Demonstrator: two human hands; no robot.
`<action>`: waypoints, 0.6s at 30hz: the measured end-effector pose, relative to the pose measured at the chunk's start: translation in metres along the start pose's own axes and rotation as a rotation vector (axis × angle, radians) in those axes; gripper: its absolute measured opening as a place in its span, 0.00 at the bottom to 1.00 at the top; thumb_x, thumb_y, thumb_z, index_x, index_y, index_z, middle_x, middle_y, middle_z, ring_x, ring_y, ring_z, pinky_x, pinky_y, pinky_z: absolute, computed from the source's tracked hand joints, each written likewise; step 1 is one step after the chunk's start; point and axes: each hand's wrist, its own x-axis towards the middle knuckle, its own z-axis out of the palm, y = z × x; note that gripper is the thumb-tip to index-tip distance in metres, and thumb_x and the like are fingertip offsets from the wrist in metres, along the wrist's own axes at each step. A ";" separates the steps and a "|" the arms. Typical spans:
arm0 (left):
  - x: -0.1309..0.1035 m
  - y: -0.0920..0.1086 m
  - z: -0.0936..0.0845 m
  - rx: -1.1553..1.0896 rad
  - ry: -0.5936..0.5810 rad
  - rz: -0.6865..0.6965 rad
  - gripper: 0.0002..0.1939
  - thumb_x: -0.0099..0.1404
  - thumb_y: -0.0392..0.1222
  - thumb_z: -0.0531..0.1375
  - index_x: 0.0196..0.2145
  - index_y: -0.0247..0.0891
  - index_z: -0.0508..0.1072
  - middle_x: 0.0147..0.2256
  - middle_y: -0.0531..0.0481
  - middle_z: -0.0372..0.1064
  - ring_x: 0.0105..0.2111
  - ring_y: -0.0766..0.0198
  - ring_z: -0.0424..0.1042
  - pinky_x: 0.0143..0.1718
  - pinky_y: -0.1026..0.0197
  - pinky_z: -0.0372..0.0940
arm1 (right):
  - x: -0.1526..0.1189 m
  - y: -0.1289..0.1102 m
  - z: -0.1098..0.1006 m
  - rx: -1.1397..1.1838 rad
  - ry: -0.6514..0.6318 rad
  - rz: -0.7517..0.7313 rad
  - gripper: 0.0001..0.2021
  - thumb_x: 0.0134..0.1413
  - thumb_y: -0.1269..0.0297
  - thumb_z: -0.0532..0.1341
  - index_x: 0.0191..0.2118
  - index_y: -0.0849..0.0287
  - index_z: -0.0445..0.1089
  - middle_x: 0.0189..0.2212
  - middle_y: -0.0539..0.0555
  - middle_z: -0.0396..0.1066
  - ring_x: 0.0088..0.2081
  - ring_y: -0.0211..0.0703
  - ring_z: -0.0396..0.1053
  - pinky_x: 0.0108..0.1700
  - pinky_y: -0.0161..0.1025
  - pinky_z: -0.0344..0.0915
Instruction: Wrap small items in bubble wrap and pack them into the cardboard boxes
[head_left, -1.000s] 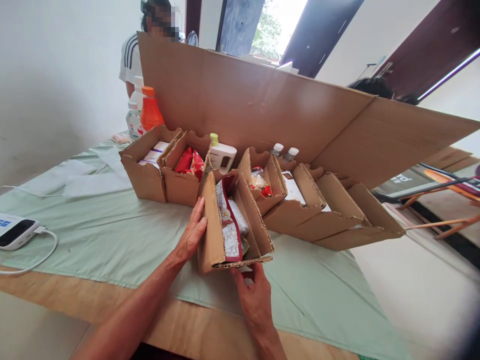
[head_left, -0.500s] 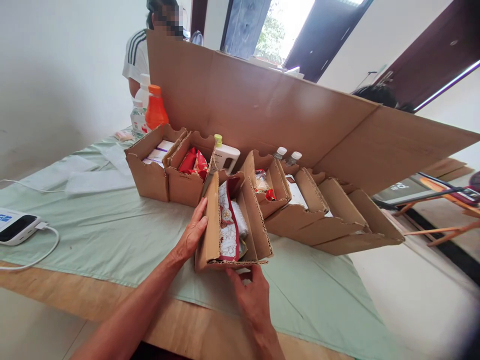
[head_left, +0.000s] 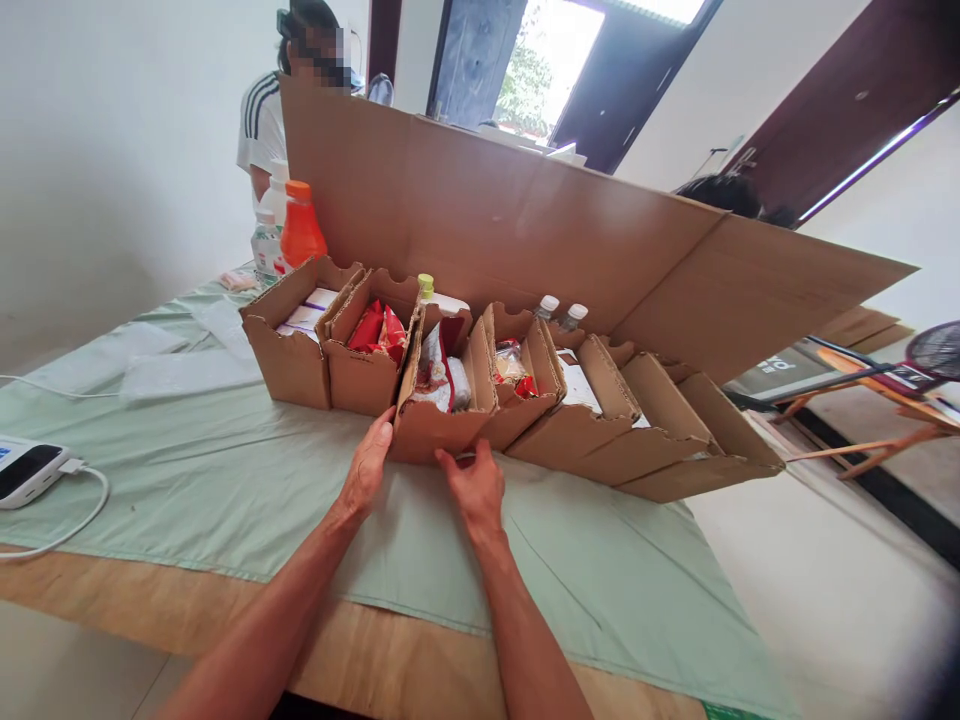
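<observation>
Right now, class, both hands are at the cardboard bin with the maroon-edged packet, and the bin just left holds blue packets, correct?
Not quite: in the head view, the bin just left holds red packets. The left hand and right hand are at the cardboard bin with the maroon-edged packet.

A counter [head_left: 420, 665] covered by a creased pale-green cloth [head_left: 600, 590], its bare wooden front edge showing. Across the cloth runs a row of open cardboard boxes; counted from the left are the first box [head_left: 296, 370], second box [head_left: 364, 378], and third box [head_left: 442, 432], with others continuing rightward. At the far left corner, an orange bottle [head_left: 302, 232] stands beside a clear bottle [head_left: 265, 252], near a small pinkish packet [head_left: 238, 282]. Whitish translucent sheets [head_left: 187, 376] lie left of the boxes. Nearer, at the left edge, rests a white device [head_left: 34, 475] with its white cable [head_left: 101, 508].
</observation>
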 end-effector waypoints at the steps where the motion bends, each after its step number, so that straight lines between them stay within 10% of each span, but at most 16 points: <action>1: 0.000 -0.001 0.000 0.019 0.021 -0.014 0.34 0.65 0.66 0.58 0.58 0.39 0.73 0.63 0.41 0.67 0.66 0.47 0.61 0.68 0.42 0.54 | 0.009 -0.001 0.004 -0.002 0.011 0.005 0.16 0.46 0.48 0.67 0.35 0.55 0.70 0.28 0.53 0.77 0.30 0.49 0.74 0.33 0.40 0.63; 7: 0.004 -0.013 -0.007 0.052 0.121 -0.099 0.32 0.65 0.65 0.57 0.54 0.37 0.75 0.60 0.36 0.69 0.61 0.42 0.67 0.62 0.38 0.59 | 0.019 -0.003 0.012 0.069 -0.017 -0.075 0.16 0.57 0.51 0.58 0.25 0.55 0.69 0.23 0.54 0.73 0.29 0.47 0.72 0.35 0.40 0.65; 18: 0.010 -0.026 -0.009 -0.039 0.253 -0.157 0.29 0.62 0.64 0.59 0.48 0.38 0.75 0.53 0.37 0.73 0.52 0.47 0.73 0.54 0.45 0.66 | 0.013 -0.011 0.033 0.322 -0.243 -0.279 0.29 0.53 0.62 0.60 0.62 0.57 0.67 0.57 0.62 0.73 0.52 0.49 0.74 0.40 0.40 0.73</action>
